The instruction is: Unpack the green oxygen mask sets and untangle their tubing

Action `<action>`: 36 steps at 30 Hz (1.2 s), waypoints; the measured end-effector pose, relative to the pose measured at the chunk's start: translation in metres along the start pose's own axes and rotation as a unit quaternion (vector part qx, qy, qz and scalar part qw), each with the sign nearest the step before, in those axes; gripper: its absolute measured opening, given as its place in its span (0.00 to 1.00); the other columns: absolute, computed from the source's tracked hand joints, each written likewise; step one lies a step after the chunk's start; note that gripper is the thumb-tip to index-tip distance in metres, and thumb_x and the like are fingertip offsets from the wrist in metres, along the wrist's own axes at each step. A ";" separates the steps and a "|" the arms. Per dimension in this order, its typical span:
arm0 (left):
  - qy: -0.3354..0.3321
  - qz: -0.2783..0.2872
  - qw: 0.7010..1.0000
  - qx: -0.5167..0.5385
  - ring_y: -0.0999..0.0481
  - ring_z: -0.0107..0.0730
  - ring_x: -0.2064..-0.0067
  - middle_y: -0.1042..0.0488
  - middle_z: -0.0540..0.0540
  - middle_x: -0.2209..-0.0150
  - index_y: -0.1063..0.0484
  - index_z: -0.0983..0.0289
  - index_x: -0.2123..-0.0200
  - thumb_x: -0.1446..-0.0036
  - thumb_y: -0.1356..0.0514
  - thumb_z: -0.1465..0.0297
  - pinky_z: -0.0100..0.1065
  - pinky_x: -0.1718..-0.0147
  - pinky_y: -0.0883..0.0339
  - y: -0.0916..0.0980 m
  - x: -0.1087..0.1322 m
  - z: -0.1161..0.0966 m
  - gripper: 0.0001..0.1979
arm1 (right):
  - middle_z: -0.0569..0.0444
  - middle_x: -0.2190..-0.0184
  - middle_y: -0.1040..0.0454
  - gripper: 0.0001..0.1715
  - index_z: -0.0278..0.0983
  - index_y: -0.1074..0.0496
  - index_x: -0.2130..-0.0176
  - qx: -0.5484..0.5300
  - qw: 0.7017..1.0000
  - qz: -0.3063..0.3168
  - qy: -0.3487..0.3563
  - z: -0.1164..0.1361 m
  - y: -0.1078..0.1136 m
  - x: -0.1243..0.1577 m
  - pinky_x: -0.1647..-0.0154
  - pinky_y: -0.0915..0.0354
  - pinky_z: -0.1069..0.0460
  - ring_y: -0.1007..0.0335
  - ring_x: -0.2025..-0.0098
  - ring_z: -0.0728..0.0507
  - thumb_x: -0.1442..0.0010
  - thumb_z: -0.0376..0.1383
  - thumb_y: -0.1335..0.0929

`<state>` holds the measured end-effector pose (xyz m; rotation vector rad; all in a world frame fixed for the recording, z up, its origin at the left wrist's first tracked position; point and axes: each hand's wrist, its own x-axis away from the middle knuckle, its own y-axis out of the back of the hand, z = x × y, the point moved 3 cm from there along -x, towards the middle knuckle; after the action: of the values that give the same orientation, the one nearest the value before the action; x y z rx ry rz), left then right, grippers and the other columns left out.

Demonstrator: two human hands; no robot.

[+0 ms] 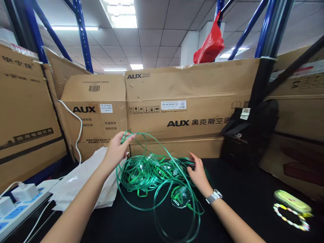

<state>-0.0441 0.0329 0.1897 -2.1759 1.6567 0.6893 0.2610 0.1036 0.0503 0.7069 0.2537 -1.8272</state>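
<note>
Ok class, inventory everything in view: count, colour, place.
tubing: many loops, green, centre
face masks: several, clear, among tubing
tabletop: one, black, below
packaging: one stack, white, left
power strip: one, white-blue, left
plugs: two, white, power strip
cables: several, white, left
AUX cartons: two, brown, back
other cartons: several, brown, sides
bag: one, black, back right
plastic bag: one, red, above cartons
case: one, yellow-green, right
beaded bracelet: one, multicoloured, by case
rack posts: several, blue, sides
ceiling lights: several, white, above
wristwatch: one, silver, right wrist
left hand: one, bare, holding tubing
right hand: one, bare, beside tubing
</note>
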 end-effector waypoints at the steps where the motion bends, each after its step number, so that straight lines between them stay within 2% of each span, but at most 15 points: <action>1: -0.004 0.022 0.999 -0.032 0.45 0.19 0.91 0.37 0.41 0.87 0.31 0.62 0.73 0.55 0.36 0.63 0.25 0.90 0.54 -0.004 0.003 0.003 0.09 | 0.49 0.55 0.36 0.30 0.39 0.36 0.51 -0.010 1.000 0.011 0.023 0.007 -0.002 0.004 0.50 0.39 0.44 0.36 0.53 0.42 0.56 0.30 0.38; 7: -0.010 0.177 0.970 -0.166 0.36 0.26 0.85 0.38 0.42 0.87 0.30 0.61 0.77 0.50 0.41 0.61 0.28 0.80 0.44 -0.026 0.018 0.011 0.11 | 0.47 0.53 0.34 0.17 0.39 0.33 0.53 -0.067 0.993 0.076 0.066 0.043 -0.007 0.020 0.46 0.42 0.43 0.38 0.50 0.43 0.41 0.37 0.40; 9: -0.001 0.213 0.960 -0.180 0.37 0.25 0.85 0.40 0.42 0.87 0.31 0.61 0.78 0.50 0.42 0.59 0.28 0.81 0.45 -0.034 0.024 0.012 0.13 | 0.48 0.49 0.36 0.19 0.41 0.35 0.50 -0.073 0.987 0.118 0.085 0.054 -0.009 0.027 0.46 0.42 0.44 0.41 0.46 0.42 0.41 0.40 0.38; 12: 0.024 0.269 0.946 -0.181 0.39 0.26 0.87 0.42 0.41 0.89 0.31 0.60 0.78 0.48 0.45 0.55 0.29 0.82 0.46 -0.047 0.035 0.014 0.16 | 0.50 0.43 0.41 0.28 0.44 0.40 0.44 -0.053 0.975 0.181 0.118 0.065 -0.016 0.038 0.44 0.45 0.43 0.46 0.42 0.41 0.44 0.43 0.34; 13: 0.033 0.285 0.941 -0.178 0.39 0.27 0.87 0.42 0.42 0.90 0.30 0.60 0.77 0.48 0.46 0.55 0.29 0.83 0.45 -0.051 0.038 0.015 0.17 | 0.50 0.44 0.40 0.30 0.45 0.41 0.44 -0.043 0.972 0.195 0.124 0.067 -0.018 0.042 0.43 0.45 0.43 0.46 0.43 0.41 0.45 0.43 0.33; 15: 0.044 0.300 0.938 -0.171 0.38 0.28 0.87 0.40 0.43 0.90 0.29 0.60 0.75 0.47 0.47 0.54 0.29 0.84 0.43 -0.056 0.042 0.017 0.18 | 0.49 0.51 0.32 0.24 0.44 0.35 0.48 -0.029 0.967 0.219 0.126 0.068 -0.022 0.047 0.47 0.42 0.44 0.39 0.49 0.41 0.44 0.44 0.34; 17: 0.042 0.279 0.945 -0.165 0.35 0.30 0.86 0.36 0.45 0.88 0.31 0.61 0.76 0.47 0.48 0.54 0.30 0.84 0.41 -0.056 0.039 0.018 0.18 | 0.50 0.65 0.28 0.15 0.41 0.27 0.59 -0.026 0.967 0.226 0.115 0.066 -0.023 0.048 0.55 0.37 0.47 0.33 0.59 0.42 0.43 0.45 0.35; 19: 0.030 0.226 0.960 -0.161 0.32 0.30 0.84 0.32 0.47 0.85 0.33 0.61 0.77 0.46 0.49 0.54 0.30 0.81 0.38 -0.048 0.029 0.018 0.18 | 0.52 0.74 0.29 0.16 0.39 0.25 0.70 -0.052 0.971 0.219 0.078 0.060 -0.023 0.044 0.63 0.36 0.49 0.32 0.68 0.44 0.44 0.47 0.35; 20: 0.023 0.190 0.968 -0.160 0.32 0.29 0.83 0.32 0.47 0.84 0.34 0.61 0.77 0.46 0.49 0.55 0.30 0.81 0.37 -0.042 0.023 0.018 0.18 | 0.54 0.77 0.31 0.17 0.38 0.26 0.72 -0.080 0.974 0.209 0.045 0.056 -0.022 0.040 0.67 0.36 0.50 0.33 0.72 0.45 0.45 0.48 0.35; 23: 0.018 0.093 0.982 -0.166 0.34 0.27 0.86 0.35 0.45 0.86 0.33 0.62 0.75 0.47 0.46 0.55 0.27 0.85 0.40 -0.016 0.002 0.017 0.16 | 0.60 0.86 0.37 0.21 0.35 0.26 0.69 -0.185 0.971 0.129 -0.076 0.039 -0.014 0.024 0.78 0.39 0.52 0.37 0.82 0.48 0.49 0.51 0.33; 27: 0.035 0.054 0.984 -0.164 0.40 0.25 0.91 0.38 0.45 0.90 0.30 0.64 0.77 0.53 0.40 0.57 0.25 0.92 0.48 0.016 -0.014 0.014 0.15 | 0.65 0.89 0.45 0.28 0.32 0.26 0.64 -0.216 0.964 -0.045 -0.147 0.011 0.006 0.005 0.85 0.44 0.54 0.47 0.87 0.52 0.56 0.52 0.30; 30: 0.015 0.027 0.989 -0.146 0.42 0.22 0.91 0.40 0.45 0.91 0.29 0.65 0.79 0.55 0.38 0.59 0.23 0.92 0.49 0.034 -0.017 0.004 0.14 | 0.66 0.89 0.46 0.31 0.30 0.27 0.62 -0.194 0.962 -0.113 -0.155 -0.007 0.019 -0.005 0.84 0.41 0.53 0.48 0.87 0.52 0.57 0.52 0.31; 32: -0.014 -0.008 0.992 -0.127 0.41 0.21 0.89 0.39 0.45 0.89 0.28 0.65 0.78 0.53 0.38 0.60 0.22 0.91 0.48 0.045 -0.017 -0.008 0.13 | 0.64 0.87 0.43 0.32 0.29 0.27 0.63 -0.169 0.962 -0.146 -0.159 -0.017 0.026 -0.010 0.80 0.37 0.51 0.43 0.85 0.50 0.56 0.53 0.32; 34: -0.051 -0.057 0.991 -0.106 0.40 0.21 0.87 0.37 0.46 0.88 0.28 0.65 0.77 0.51 0.40 0.62 0.22 0.89 0.46 0.056 -0.015 -0.022 0.12 | 0.57 0.82 0.36 0.32 0.28 0.27 0.61 -0.134 0.964 -0.171 -0.153 -0.022 0.031 -0.014 0.72 0.32 0.47 0.35 0.79 0.46 0.56 0.51 0.32; 36: -0.093 -0.112 0.985 -0.090 0.39 0.20 0.86 0.37 0.45 0.86 0.28 0.64 0.75 0.48 0.41 0.63 0.22 0.87 0.45 0.064 -0.011 -0.037 0.10 | 0.48 0.70 0.30 0.34 0.28 0.28 0.56 -0.096 0.966 -0.195 -0.137 -0.021 0.032 -0.014 0.58 0.34 0.42 0.31 0.66 0.41 0.57 0.48 0.31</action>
<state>-0.1012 0.0048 0.2284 -2.2941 1.2769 0.9723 0.3008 0.1126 0.0467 0.2742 0.4017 -2.2120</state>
